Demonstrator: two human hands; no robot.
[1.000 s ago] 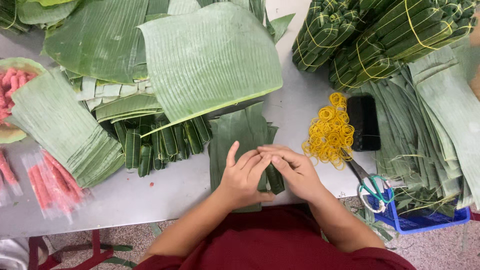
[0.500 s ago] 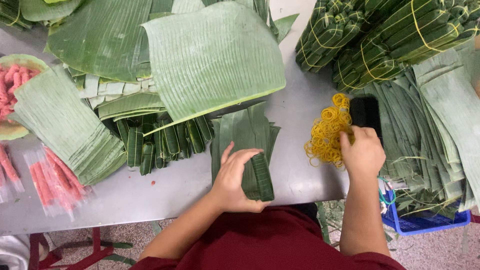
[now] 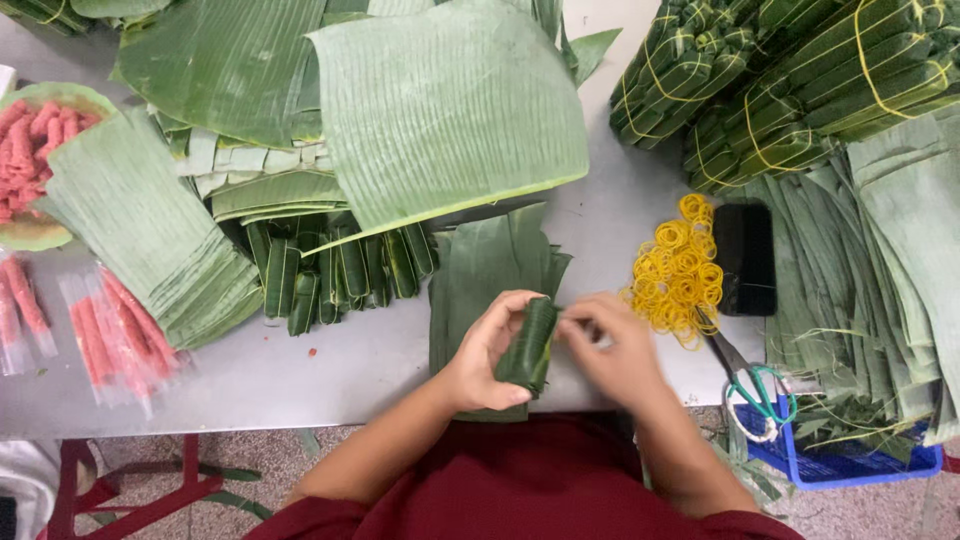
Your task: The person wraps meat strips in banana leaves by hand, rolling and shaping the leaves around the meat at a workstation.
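i see my left hand [image 3: 480, 360] curled around a small leaf-wrapped roll [image 3: 529, 345], fingers [image 3: 512, 303] closed over its top end and the thumb under it, holding it just above the near edge of the counter [image 3: 330, 375]. my right hand [image 3: 615, 350] meets the roll's right side, fingers pinched together at its upper end; i cannot tell whether anything is between them. under the hands lies a stack of cut leaf pieces [image 3: 480, 265]. a heap of yellow rubber bands [image 3: 678, 270] sits just right of my right hand, beside a black phone [image 3: 745, 258], with green-handled scissors [image 3: 755, 385] near the counter's edge. finished rolls [image 3: 340, 270] lie in a row to the left.
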